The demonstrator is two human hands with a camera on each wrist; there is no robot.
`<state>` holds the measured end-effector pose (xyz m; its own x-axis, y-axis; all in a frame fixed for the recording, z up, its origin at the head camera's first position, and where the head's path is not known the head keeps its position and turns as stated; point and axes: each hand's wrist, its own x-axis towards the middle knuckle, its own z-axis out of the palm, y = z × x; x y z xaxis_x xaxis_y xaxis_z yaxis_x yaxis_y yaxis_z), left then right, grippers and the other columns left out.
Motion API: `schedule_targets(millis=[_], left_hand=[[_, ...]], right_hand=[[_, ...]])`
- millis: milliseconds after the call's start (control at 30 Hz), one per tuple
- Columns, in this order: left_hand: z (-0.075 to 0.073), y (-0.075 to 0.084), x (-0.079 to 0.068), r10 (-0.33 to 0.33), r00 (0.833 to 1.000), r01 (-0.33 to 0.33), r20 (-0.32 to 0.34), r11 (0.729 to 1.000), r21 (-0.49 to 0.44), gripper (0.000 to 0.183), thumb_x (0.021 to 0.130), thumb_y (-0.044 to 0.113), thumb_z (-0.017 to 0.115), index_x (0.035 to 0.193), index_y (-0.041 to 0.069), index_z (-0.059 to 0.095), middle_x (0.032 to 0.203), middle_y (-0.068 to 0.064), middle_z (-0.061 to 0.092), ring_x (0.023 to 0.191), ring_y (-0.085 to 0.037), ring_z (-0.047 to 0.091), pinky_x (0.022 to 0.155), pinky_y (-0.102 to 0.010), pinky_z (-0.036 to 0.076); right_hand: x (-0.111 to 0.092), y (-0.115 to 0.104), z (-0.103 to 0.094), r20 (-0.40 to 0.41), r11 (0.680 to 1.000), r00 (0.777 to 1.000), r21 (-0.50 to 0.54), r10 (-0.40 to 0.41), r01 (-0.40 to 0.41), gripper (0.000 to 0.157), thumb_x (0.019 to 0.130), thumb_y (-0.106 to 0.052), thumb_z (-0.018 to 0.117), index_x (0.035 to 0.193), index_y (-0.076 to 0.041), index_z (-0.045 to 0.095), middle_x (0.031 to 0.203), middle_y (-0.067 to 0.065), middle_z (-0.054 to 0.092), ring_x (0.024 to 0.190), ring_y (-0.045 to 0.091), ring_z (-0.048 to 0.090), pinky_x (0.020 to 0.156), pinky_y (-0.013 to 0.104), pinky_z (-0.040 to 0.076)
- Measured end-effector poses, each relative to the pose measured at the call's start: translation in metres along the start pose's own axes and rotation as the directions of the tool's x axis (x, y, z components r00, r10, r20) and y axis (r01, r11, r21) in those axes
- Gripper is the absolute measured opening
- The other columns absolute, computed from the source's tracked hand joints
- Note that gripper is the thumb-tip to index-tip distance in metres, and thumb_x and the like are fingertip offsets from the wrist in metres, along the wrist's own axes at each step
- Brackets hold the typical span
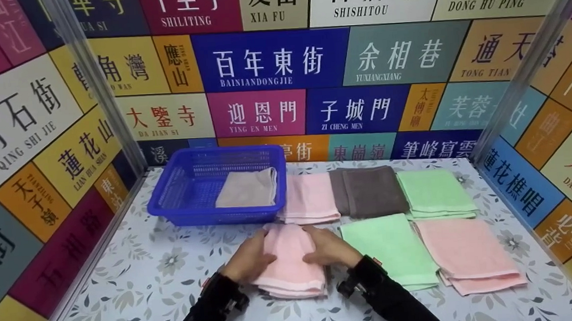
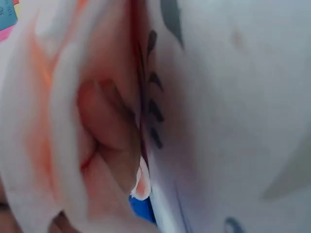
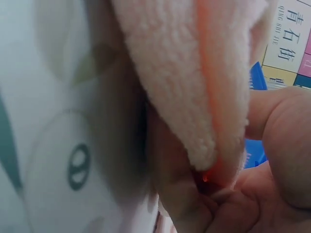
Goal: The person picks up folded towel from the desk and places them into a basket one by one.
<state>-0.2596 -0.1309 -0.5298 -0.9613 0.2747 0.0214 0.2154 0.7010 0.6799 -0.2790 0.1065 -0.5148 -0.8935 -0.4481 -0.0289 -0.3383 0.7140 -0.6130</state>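
Left hand: the left hand [image 1: 249, 260] lies on the left side of the folded pink towel [image 1: 290, 259], fingers curled round that edge and clamped on the cloth; the left wrist view shows fingers [image 2: 109, 121] tucked between the towel's layers.
Right hand: the right hand [image 1: 329, 251] grips the towel's right side, thumb on top and fingers under the edge; the right wrist view shows the thumb [image 3: 277, 111] pressed against the cloth, pinching a fold.
Arm pose: both forearms in dark sleeves come in from the near edge and converge on the towel, a dark wrist mount on each.
Held towel: folded, lying on the bench [image 1: 140, 288] near its front edge, between the two hands.
Near right: a folded green towel [image 1: 390, 246] just beside the right hand; beyond it, a folded pink stack [image 1: 470, 256].
Back row: pink towel [image 1: 309, 199], brown towel [image 1: 369, 191] and light green towel [image 1: 434, 192], side by side.
Basket: blue basket [image 1: 178, 187] at the back left, holding a folded beige towel [image 1: 248, 188] in its right half.
Surroundings: walls of coloured signs on three sides.
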Motion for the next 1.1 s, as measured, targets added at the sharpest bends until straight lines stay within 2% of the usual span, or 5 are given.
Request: schedule_targets(millis=[167, 300, 533, 967, 1100], left_hand=[[-0.010, 0.011, -0.005, 0.067, 0.998, -0.068, -0.019, 0.997, -0.043, 0.075, 0.092, 0.006, 0.075, 0.155, -0.004, 0.035, 0.140, -0.036, 0.056, 0.127, -0.047, 0.060, 0.109, -0.056, 0.048], [-0.021, 0.019, -0.008, 0.104, 0.994, -0.108, -0.045, 0.990, -0.095, 0.073, 0.091, 0.004, 0.075, 0.152, -0.005, 0.037, 0.135, -0.037, 0.059, 0.120, -0.046, 0.063, 0.102, -0.057, 0.053], [-0.029, 0.026, -0.009, 0.159, 0.983, -0.166, -0.086, 0.983, -0.080, 0.062, 0.091, 0.005, 0.076, 0.143, -0.006, 0.044, 0.124, -0.032, 0.066, 0.109, -0.041, 0.068, 0.095, -0.055, 0.056], [-0.038, 0.036, -0.006, 0.221, 0.963, -0.238, -0.155, 0.967, -0.095, 0.051, 0.090, 0.006, 0.077, 0.133, -0.006, 0.052, 0.117, -0.030, 0.071, 0.107, -0.038, 0.070, 0.093, -0.053, 0.057], [-0.045, 0.040, -0.007, 0.258, 0.950, -0.273, -0.174, 0.959, -0.071, 0.050, 0.089, 0.007, 0.078, 0.132, -0.005, 0.054, 0.118, -0.028, 0.071, 0.110, -0.039, 0.069, 0.097, -0.055, 0.054]], right_hand=[[-0.006, -0.006, -0.017, -0.023, 0.999, 0.999, 0.020, -0.048, 0.048, 0.078, 0.079, -0.011, 0.081, 0.147, 0.005, 0.048, 0.143, 0.027, 0.058, 0.131, 0.044, 0.056, 0.112, 0.059, 0.043], [-0.010, -0.013, -0.031, -0.044, 0.996, 0.996, 0.031, -0.082, 0.083, 0.076, 0.081, -0.012, 0.080, 0.148, 0.004, 0.048, 0.143, 0.025, 0.059, 0.131, 0.041, 0.057, 0.112, 0.057, 0.044], [-0.013, -0.017, -0.043, -0.067, 0.994, 0.992, -0.014, -0.106, 0.106, 0.073, 0.083, -0.016, 0.080, 0.147, 0.003, 0.049, 0.140, 0.023, 0.062, 0.125, 0.038, 0.061, 0.108, 0.055, 0.047], [-0.018, -0.031, -0.066, -0.100, 0.994, 0.989, -0.022, -0.104, 0.103, 0.071, 0.088, -0.020, 0.079, 0.150, -0.002, 0.049, 0.146, 0.019, 0.059, 0.129, 0.038, 0.058, 0.110, 0.058, 0.042], [-0.022, -0.038, -0.073, -0.113, 0.988, 0.982, 0.004, -0.154, 0.156, 0.067, 0.088, -0.017, 0.078, 0.149, -0.005, 0.054, 0.145, 0.017, 0.061, 0.128, 0.037, 0.059, 0.107, 0.056, 0.047]])
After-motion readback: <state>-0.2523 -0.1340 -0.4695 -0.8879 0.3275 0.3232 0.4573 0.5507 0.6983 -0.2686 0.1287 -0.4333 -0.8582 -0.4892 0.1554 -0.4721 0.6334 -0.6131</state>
